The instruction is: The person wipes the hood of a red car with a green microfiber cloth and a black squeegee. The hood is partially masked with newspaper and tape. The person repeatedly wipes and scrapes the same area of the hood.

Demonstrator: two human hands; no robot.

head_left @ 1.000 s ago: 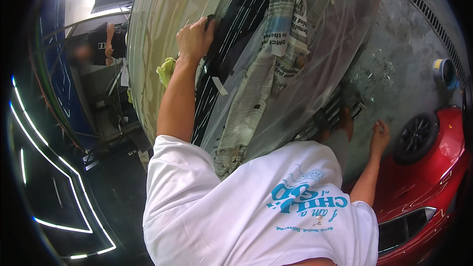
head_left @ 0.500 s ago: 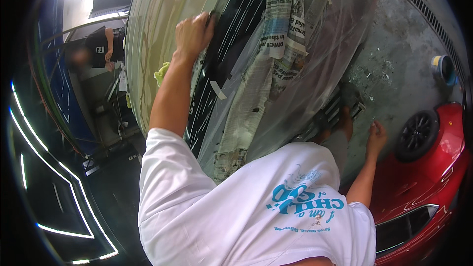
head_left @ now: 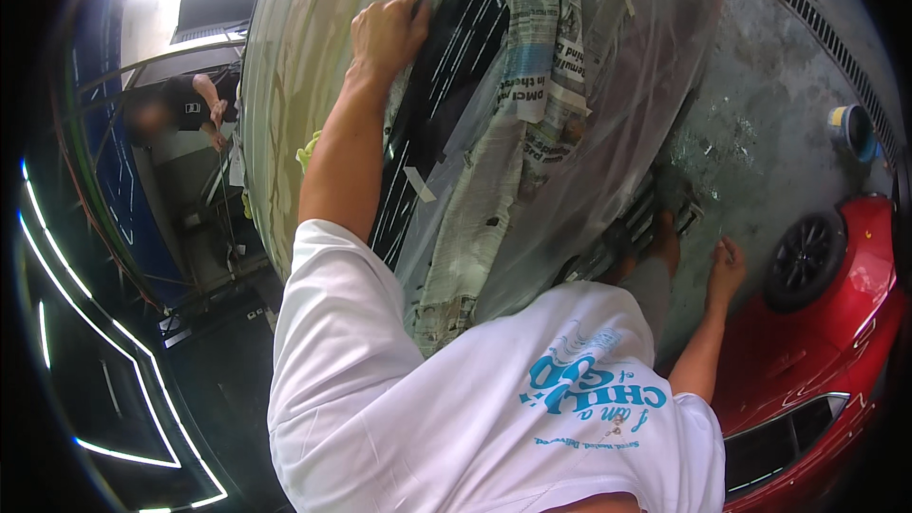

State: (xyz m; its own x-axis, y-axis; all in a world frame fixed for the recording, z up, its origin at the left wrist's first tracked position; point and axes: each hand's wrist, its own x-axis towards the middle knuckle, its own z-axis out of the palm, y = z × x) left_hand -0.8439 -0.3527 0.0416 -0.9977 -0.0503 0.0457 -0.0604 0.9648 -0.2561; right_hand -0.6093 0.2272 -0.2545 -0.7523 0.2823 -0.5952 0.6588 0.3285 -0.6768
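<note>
Stretched far ahead, my left hand is closed around a small dark block, most of it hidden by the fingers. It rests at the edge of a beige vehicle panel streaked with liquid, beside a glossy black strip. Newspaper masking and a clear plastic sheet cover the vehicle right of the strip. A torn piece of pale tape sticks to the black part. My right hand hangs low on the right, its fingers loosely bent and apart, with nothing visible in them.
A yellow-green cloth lies on the panel left of my forearm. Another person stands on the far side. At right are a red car with a black wheel, a bucket and a floor drain grate.
My left hand has slid farther forward and slightly right along the panel edge, still gripping the dark block. The right hand has barely moved. The other person's arms have shifted.
</note>
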